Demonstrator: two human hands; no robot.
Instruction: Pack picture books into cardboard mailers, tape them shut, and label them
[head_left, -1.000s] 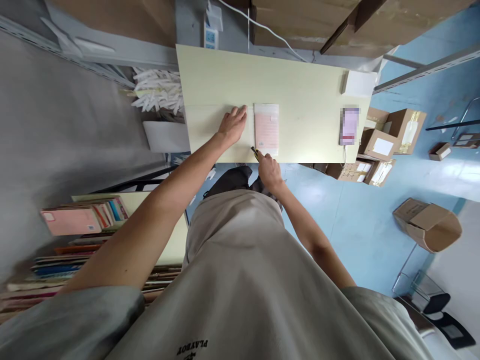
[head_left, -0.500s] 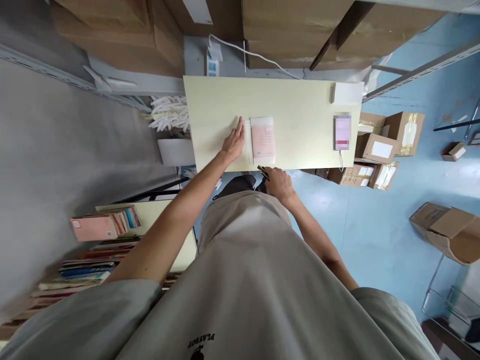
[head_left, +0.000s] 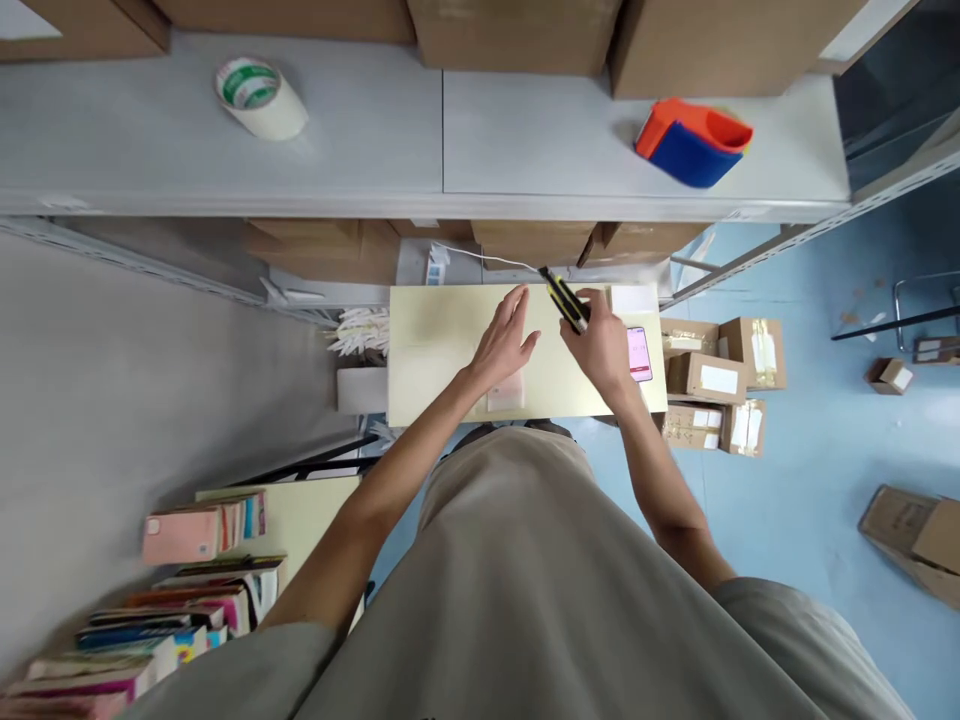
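Observation:
My right hand (head_left: 604,352) is closed around a black and yellow utility knife (head_left: 562,298), which points up and to the left above the pale yellow table (head_left: 424,350). Whether its blade is out, I cannot tell. My left hand (head_left: 501,342) is raised over the table with its fingers stretched out and thumb apart, holding nothing. Below it lies a pink book (head_left: 508,393) in a clear wrapper, its upper part hidden by the hand. A phone with a pink screen (head_left: 639,354) lies right of my right hand, near a white stack (head_left: 632,299).
Above the table, a grey shelf (head_left: 360,150) bears a tape roll (head_left: 262,98) and an orange and blue tape dispenser (head_left: 694,142). Cardboard boxes (head_left: 718,378) are piled on the floor at right. Books (head_left: 180,537) stand at lower left. A white cable (head_left: 487,256) runs behind the table.
My right hand has lifted the utility knife from the table's front edge up over the table. My left hand has risen off the table beside the book. The view has tilted up, showing the shelf.

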